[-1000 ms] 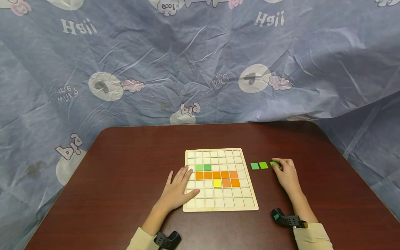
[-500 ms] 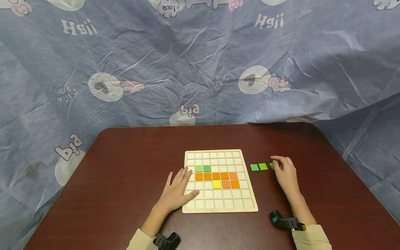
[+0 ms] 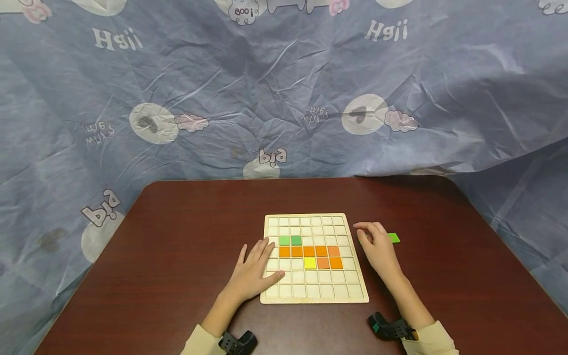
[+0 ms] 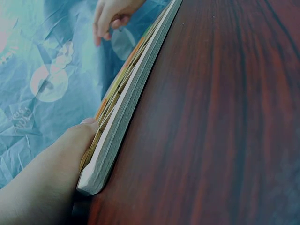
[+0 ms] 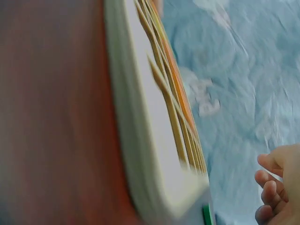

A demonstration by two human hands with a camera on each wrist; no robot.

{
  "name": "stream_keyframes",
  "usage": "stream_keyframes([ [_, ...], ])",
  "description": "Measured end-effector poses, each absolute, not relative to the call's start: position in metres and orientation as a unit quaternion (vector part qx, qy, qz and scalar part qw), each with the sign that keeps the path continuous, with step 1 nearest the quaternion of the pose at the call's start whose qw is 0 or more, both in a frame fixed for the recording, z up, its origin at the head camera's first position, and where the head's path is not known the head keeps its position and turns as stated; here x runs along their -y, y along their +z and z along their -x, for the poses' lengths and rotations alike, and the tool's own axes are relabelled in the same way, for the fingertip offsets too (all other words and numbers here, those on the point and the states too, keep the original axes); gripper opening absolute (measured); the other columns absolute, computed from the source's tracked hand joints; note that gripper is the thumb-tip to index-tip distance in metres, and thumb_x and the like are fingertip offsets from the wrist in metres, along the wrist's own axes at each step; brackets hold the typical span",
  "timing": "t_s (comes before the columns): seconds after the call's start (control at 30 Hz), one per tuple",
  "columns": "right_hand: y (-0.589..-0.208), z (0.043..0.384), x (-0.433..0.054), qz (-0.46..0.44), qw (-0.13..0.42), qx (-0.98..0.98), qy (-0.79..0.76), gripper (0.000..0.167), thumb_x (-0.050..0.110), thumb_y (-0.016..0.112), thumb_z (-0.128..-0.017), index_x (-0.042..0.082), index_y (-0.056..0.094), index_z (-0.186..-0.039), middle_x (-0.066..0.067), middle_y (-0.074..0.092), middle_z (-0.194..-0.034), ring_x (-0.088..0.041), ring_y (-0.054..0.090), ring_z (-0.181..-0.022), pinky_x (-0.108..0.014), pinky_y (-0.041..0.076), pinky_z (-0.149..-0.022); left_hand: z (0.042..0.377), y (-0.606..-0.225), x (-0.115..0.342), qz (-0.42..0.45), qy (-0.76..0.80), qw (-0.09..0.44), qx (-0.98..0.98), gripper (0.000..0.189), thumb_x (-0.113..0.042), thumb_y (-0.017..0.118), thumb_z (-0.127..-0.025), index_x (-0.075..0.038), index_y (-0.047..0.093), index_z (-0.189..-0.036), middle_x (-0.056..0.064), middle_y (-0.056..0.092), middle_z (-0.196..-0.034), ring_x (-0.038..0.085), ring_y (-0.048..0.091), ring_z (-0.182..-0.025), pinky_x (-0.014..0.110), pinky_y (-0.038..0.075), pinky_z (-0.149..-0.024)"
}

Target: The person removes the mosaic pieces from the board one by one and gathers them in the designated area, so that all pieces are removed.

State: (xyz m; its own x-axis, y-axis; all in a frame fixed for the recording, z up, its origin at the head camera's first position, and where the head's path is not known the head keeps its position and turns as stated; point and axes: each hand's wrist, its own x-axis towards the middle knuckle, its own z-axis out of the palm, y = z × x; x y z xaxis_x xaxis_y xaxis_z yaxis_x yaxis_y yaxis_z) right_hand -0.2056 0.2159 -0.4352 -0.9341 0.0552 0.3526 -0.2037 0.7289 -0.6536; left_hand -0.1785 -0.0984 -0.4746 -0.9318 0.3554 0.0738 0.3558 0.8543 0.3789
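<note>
Lying toward the tabletop's (image 3: 199, 222) far right corner, the green tile (image 3: 394, 237) should be light, stiff; pinch opposite edges. Left hand (image 3: 249, 273) rests spread on the board (image 3: 312, 291); whether the right hand (image 3: 377, 249) grips is hidden.

Wrinkled blue-grey printed cloth (image 3: 248, 88) behind a reddish-brown table (image 3: 199, 212).

In the head view, the cloth (image 3: 248, 98) hangs behind the table (image 3: 199, 217), which spans the lower frame. On it, right of lower centre, lies the board (image 3: 310, 300), tiles (image 3: 309, 252) across its middle rows, between the left hand (image 3: 251, 272) on its left edge and the right hand (image 3: 377, 246); a loose tile (image 3: 394, 237) lies just right of the latter.
</note>
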Motion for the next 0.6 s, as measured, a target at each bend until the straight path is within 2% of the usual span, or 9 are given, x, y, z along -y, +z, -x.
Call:
stream_keyframes([
  [0.3,-0.43,0.203,-0.164,-0.084,0.113,0.913,0.383,0.019,0.017,0.054,-0.091,0.012,0.064,-0.107,-0.002,0.055,-0.095,-0.009,0.039,-0.06,-0.02,0.035,-0.05,0.179,-0.475,0.098,0.184,-0.193,0.002,0.964,0.08,-0.067,0.038,-0.083,-0.02,0.021,-0.146,0.0,0.016,-0.153,0.018,0.017,-0.141,0.05,0.001,-0.112],
  [0.6,-0.44,0.216,-0.12,-0.098,0.066,0.909,0.399,0.02,0.019,0.054,-0.09,0.012,0.064,-0.106,-0.001,0.054,-0.093,-0.01,0.04,-0.061,-0.021,0.036,-0.051,0.179,-0.476,0.097,0.178,-0.193,-0.001,0.965,0.08,-0.068,0.037,-0.083,-0.021,0.023,-0.146,-0.001,0.018,-0.153,0.019,0.019,-0.141,0.05,0.002,-0.112],
])
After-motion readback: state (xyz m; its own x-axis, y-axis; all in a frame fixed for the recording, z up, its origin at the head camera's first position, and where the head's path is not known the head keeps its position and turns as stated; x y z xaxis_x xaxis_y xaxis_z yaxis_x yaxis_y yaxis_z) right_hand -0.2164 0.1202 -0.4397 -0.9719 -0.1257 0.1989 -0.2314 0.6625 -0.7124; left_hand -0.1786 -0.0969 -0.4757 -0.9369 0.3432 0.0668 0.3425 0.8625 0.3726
